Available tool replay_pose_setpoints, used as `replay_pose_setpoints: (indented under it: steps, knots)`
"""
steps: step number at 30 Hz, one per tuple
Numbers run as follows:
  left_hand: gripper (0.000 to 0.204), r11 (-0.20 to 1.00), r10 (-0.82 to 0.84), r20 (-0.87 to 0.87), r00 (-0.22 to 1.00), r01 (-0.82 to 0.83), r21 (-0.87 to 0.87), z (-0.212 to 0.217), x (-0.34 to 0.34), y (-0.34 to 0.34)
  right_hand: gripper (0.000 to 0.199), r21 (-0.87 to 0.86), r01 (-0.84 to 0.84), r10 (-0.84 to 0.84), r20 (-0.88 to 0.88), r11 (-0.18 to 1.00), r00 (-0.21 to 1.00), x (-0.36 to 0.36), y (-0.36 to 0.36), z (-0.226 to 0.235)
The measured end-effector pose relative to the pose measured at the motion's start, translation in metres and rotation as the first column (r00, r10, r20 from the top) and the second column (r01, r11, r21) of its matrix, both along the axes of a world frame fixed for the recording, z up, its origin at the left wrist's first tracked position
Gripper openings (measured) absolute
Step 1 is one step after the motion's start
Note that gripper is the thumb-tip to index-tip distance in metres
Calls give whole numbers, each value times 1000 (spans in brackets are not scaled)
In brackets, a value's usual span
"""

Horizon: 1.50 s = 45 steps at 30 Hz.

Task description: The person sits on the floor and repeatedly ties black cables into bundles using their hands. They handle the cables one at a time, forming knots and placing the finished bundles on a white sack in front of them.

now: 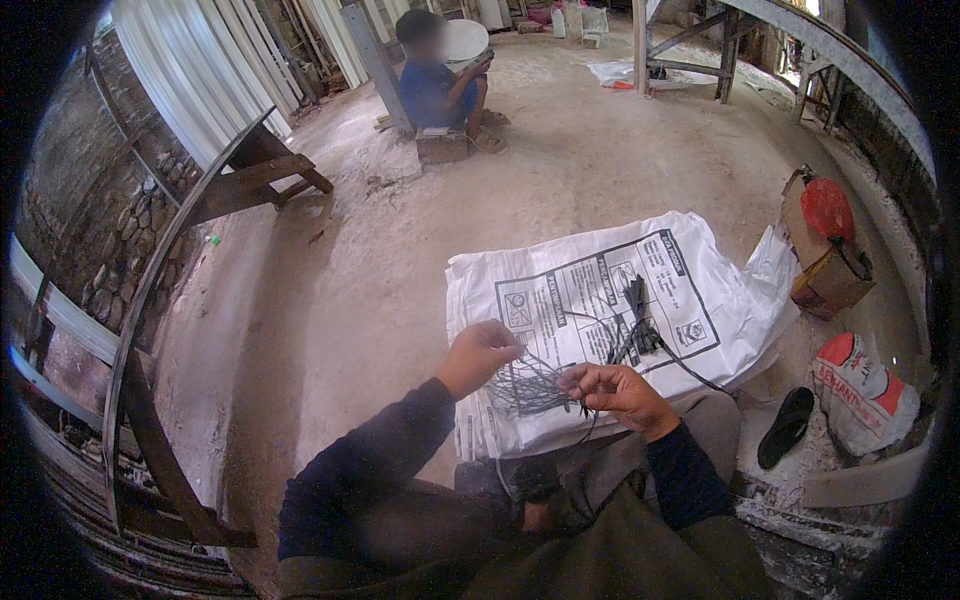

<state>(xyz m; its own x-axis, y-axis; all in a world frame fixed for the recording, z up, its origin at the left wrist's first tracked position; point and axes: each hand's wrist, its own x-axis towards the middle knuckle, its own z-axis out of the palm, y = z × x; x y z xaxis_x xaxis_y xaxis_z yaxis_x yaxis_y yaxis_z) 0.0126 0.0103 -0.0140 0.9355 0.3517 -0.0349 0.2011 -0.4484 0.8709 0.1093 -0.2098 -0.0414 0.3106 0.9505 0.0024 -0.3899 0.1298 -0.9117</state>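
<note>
Holding a loose tangle of thin black wires (535, 388), the person works w/ both hands just over the near edge of a white printed sack (600, 300) that lies flat on the floor. The right hand (615, 390) is closed in a pinch: thumb and fingertips (583, 381) grip a few strands at the right end of the tangle, and one strand hangs down from it. The left hand (478, 355) is curled, knuckles up, touching the wires at their left side; whether its fingers really clamp a strand cannot be told, they are hidden under the hand. The tangle sits between the two hands, on the sack's front part.

Further up on the sack lies a second bundle of black strips (637, 320), approx. in the middle of the printed frame, apart from the hands, w/ one long strand running off to the right. Both forearms are in dark sleeves (370, 470).

Right of the sack: a black sandal (787, 427), a white-and-red bag (865, 390), and a cardboard box (825, 270) w/ something red in it. On the left stands a metal frame (150, 330) by a stone wall. Far back, another person (440, 85) in a blue shirt sits on the concrete floor (350, 300).
</note>
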Motion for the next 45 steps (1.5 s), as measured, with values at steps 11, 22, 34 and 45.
replay_pose_setpoints:
  steps: [11, 22, 34, 45]
  knots:
    - [15, 947, -322, -56, 945, 322, -19, -5, -2, -19, 14, -29, 375, -374, 25, 927, 927, 4, 3, -8]
    - [11, 744, -641, -52, 766, 602, -290, 17, -4, -47, 11, 227, 679, -450, 877, 698, 170, 10, 11, -32]
    - [17, 984, -175, -46, 983, 174, -26, -10, 1, -10, 10, -145, 595, -420, 578, 791, 699, 17, 1, -29]
    - [22, 999, 3, -54, 999, -6, -50, -5, -1, 0, 19, -18, -26, 26, 19, 1000, 999, 1, -1, -1]
